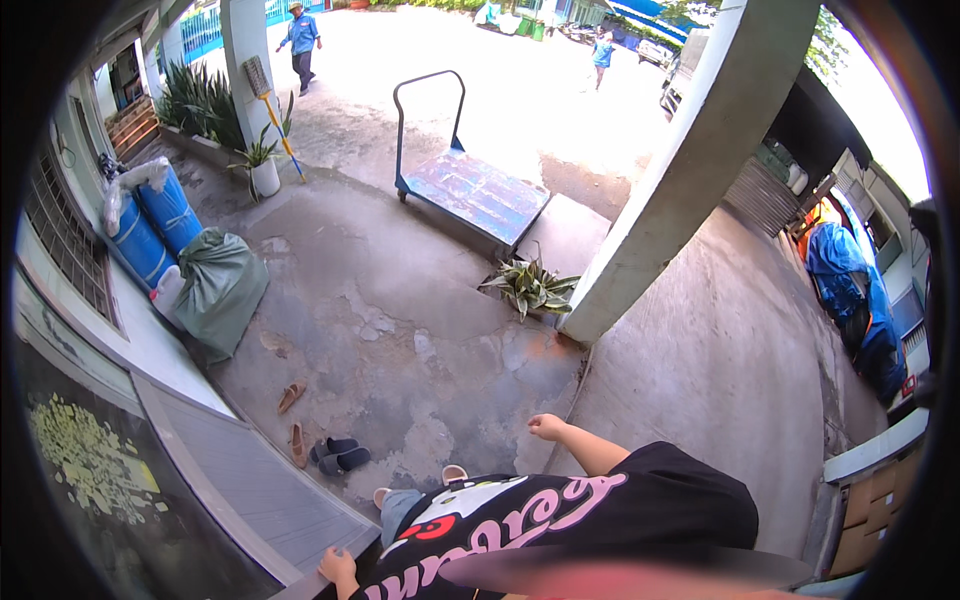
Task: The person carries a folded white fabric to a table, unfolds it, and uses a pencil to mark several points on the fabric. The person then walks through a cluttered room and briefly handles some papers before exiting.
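Note:
My left hand point(338, 564) is low in the view, beside the lower end of a grey ribbed panel point(235, 465). Its fingers look spread and hold nothing that I can see; whether they touch the panel's edge I cannot tell. Out in front of my body, my right hand point(546, 427) hangs over the concrete floor with its fingers curled in and nothing visible in them. Near my feet lie a pair of dark slippers point(341, 456) and two brown shoes, one point(291, 396) farther off than the other point(298, 445).
A blue platform trolley point(478, 195) stands ahead, near a potted plant point(533, 287) and a thick pillar point(690, 170). Along the left wall are blue drums point(140, 240) and a green sack point(220, 290). A broom point(275, 115) leans farther back. Two people walk outside.

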A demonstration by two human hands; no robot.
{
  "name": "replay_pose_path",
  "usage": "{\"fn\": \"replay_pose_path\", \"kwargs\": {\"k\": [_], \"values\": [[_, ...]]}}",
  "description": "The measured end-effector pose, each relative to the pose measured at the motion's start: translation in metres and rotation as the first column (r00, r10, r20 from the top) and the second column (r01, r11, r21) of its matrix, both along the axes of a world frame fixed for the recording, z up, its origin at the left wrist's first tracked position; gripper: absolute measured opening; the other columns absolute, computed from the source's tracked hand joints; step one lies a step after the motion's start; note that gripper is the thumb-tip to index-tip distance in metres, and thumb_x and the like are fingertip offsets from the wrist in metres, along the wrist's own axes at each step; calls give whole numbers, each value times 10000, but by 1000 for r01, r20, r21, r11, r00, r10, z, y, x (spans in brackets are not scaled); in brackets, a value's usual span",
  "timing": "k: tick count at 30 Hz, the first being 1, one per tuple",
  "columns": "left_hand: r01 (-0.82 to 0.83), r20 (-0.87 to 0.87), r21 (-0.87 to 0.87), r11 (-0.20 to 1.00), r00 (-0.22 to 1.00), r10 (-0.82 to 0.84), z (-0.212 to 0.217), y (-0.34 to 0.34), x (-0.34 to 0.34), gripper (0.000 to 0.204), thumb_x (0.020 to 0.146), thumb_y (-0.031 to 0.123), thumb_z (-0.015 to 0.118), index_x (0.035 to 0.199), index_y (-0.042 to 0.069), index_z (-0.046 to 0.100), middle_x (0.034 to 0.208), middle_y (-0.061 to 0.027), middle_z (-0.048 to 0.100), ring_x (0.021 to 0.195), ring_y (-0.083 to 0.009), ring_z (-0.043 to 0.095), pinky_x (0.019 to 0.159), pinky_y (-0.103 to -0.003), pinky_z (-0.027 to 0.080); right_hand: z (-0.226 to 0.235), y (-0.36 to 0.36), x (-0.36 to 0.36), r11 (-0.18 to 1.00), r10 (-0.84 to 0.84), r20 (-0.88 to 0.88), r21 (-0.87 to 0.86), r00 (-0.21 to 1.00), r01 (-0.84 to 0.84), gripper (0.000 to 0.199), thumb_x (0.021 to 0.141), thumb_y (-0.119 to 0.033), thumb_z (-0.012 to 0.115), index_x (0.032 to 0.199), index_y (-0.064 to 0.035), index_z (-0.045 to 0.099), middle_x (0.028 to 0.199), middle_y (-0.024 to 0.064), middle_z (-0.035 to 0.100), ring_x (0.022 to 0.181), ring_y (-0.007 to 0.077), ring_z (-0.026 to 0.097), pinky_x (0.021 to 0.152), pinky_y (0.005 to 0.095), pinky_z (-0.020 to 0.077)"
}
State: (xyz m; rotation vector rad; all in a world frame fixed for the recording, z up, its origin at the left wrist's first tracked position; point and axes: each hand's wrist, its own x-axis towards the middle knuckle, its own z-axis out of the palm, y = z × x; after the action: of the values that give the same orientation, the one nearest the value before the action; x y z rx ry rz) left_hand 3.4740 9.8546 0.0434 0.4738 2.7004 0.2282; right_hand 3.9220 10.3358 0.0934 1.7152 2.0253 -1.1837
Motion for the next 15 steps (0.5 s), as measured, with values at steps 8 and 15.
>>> {"fn": "replay_pose_path", "kwargs": {"k": [8,15], "values": [[-941,717,-284,-185,-337,610,13,-22,29,1195,696,844,498,1486,4,184,1436,-228,342,1226,-402,442,945,-535,405,-50,-67,112,871,-167,235,-419,958,255,322,832,-226,639,1119,-87,685,888,77,669,759,210,632,641,371,529],[-974,747,-45,-222,-180,640,72,4,12,1313,617,911,496,1513,34,107,1495,-266,247,1297,-448,385,979,-567,417,-35,8,24,926,-145,-8,-353,989,133,358,860,-168,630,1193,-37,619,903,51,674,684,137,588,537,308,475]]}}
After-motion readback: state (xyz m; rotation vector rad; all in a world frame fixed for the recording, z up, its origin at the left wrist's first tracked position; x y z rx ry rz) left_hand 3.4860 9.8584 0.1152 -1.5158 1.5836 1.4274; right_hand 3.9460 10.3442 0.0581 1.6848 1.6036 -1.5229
